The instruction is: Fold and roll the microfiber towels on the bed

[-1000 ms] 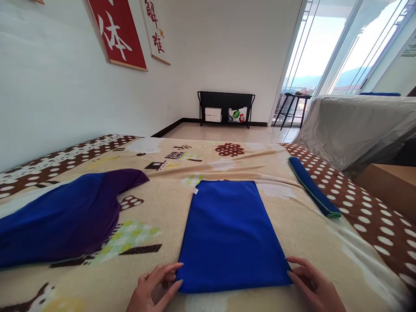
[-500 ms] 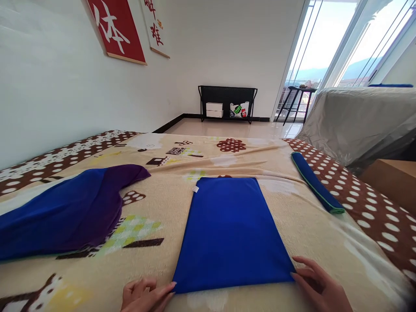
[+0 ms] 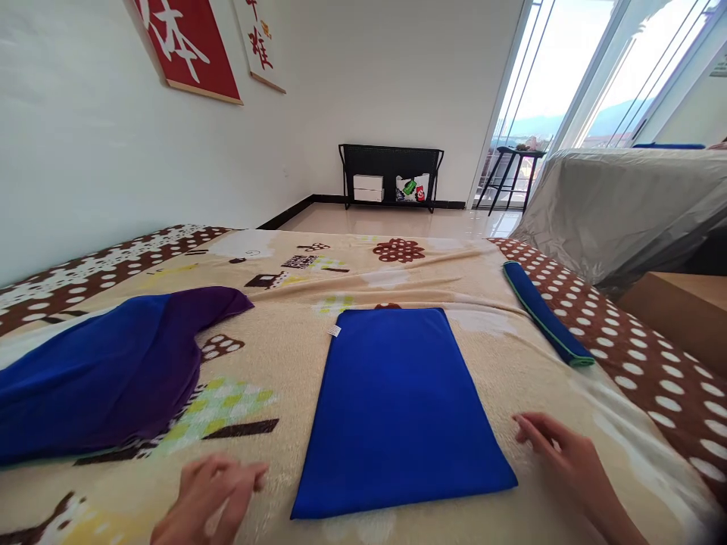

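Note:
A blue cloth (image 3: 397, 416), folded into a flat rectangle with a small white tag (image 3: 334, 331) at its far left corner, lies on a patterned blanket (image 3: 273, 303). My left hand (image 3: 210, 496), a little blurred, hovers to the left of the cloth's near corner, fingers loosely bent and apart. Off the cloth's right edge is my right hand (image 3: 560, 450), its fingers slightly curled with nothing between them. Neither hand touches the cloth. Left of it rests a loose blue and purple cloth (image 3: 125, 363). A rolled blue cloth with green edging (image 3: 545, 314) lies at the right.
Brown polka-dot borders (image 3: 641, 341) run along the blanket's sides. A cardboard box (image 3: 675, 310) and a plastic-covered piece of furniture (image 3: 619, 197) stand at the right. Against the far wall is a black rack (image 3: 391, 163), with a stool (image 3: 514, 155) by the window.
Both hands have let go of the near corners of the folded cloth. The left hand has moved left; the right hand has moved slightly away and up. The view has shifted slightly.

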A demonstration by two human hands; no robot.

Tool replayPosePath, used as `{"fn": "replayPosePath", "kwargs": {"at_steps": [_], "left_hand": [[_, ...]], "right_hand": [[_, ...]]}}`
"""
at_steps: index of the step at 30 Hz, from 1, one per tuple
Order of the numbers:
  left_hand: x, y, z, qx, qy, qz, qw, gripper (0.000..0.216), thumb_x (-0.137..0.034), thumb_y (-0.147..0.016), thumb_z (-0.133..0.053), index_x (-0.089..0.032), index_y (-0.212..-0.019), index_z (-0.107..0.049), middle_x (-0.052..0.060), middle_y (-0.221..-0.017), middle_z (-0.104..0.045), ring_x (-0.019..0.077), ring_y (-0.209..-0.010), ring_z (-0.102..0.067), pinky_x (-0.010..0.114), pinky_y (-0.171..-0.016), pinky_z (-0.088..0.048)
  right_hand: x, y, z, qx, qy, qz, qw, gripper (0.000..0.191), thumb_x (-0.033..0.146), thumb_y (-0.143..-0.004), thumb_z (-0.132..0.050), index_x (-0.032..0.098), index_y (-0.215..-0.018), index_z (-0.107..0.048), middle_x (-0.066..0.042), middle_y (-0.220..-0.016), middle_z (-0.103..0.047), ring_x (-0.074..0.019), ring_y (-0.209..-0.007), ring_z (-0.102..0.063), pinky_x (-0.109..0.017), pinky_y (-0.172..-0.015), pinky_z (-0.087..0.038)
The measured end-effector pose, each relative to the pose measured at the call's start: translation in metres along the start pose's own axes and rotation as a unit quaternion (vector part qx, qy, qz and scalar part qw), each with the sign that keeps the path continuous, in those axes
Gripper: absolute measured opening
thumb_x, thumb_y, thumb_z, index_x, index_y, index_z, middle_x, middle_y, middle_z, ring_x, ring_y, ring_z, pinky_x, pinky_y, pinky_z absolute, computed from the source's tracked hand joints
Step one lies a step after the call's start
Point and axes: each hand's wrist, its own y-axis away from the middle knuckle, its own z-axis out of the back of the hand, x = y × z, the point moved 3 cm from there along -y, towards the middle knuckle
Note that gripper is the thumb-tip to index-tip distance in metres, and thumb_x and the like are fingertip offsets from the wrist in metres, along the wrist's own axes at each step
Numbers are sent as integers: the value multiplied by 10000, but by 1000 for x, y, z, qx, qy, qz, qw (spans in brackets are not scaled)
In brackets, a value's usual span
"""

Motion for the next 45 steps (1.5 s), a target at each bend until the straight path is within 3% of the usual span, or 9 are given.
{"fn": "replayPosePath", "kwargs": {"at_steps": [3,4,7,10,13,24,30,35,45], "left_hand": [[7,-73,-34,68,-28,77,994,258,-439,-899,-512,-290,-966,-712,19,-838,-715,212,-813,-648,351,-784,-512],[11,-98,-55,115,-52,91,988,300,-467,-923,-467,-269,-981,-685,23,-880,-715,199,-826,-646,332,-783,-514],[26,-161,-121,140,-94,102,980,262,-420,-928,-512,-216,-1031,-639,45,-927,-699,198,-906,-643,329,-838,-507],[49,-195,-171,127,-150,137,971,288,-402,-939,-564,-155,-1075,-622,71,-1032,-668,209,-975,-633,413,-896,-507],[68,-209,-193,124,-183,153,963,337,-438,-937,-584,-155,-1117,-616,75,-1126,-640,213,-1018,-623,451,-908,-513],[91,-230,-207,148,-108,91,979,253,-385,-949,-582,-166,-1062,-640,62,-1096,-655,189,-990,-631,416,-896,-528],[91,-237,-196,110,-60,126,984,247,-380,-958,-572,-152,-1030,-635,49,-1025,-660,162,-889,-642,375,-824,-550],[90,-238,-191,138,-50,169,975,305,-425,-969,-546,-139,-1035,-629,22,-899,-669,133,-751,-647,318,-708,-560],[94,-231,-194,210,-140,205,946,268,-399,-943,-594,-157,-1051,-640,49,-1016,-670,169,-894,-653,379,-819,-556]], "right_hand": [[26,-71,-19,45,36,57,997,462,620,-887,-469,240,-983,-714,-46,-835,-740,-206,-736,-665,-315,-694,-518],[34,-96,-29,46,43,63,996,436,595,-894,-481,234,-988,-707,-43,-832,-732,-204,-760,-663,-320,-724,-516],[55,-161,-62,18,77,48,996,360,504,-948,-501,191,-992,-674,-38,-874,-697,-174,-815,-648,-347,-806,-515],[64,-204,-86,-21,113,16,993,334,460,-966,-540,156,-1065,-634,-49,-1012,-663,-159,-898,-636,-379,-848,-526],[65,-231,-99,-32,135,6,990,325,442,-962,-560,162,-1114,-623,-62,-1096,-646,-169,-955,-631,-388,-865,-533],[46,-270,-111,-22,102,42,994,324,470,-955,-557,157,-995,-632,-23,-922,-644,-136,-808,-613,-340,-785,-522],[46,-270,-104,-57,27,73,995,393,547,-922,-561,163,-918,-648,-19,-849,-652,-129,-739,-588,-321,-757,-494],[46,-270,-102,-36,-30,70,996,525,645,-925,-480,155,-987,-658,-31,-826,-683,-125,-678,-603,-270,-634,-482],[44,-275,-110,20,81,34,996,320,464,-927,-609,147,-895,-642,7,-810,-640,-117,-718,-611,-302,-719,-531]]}}
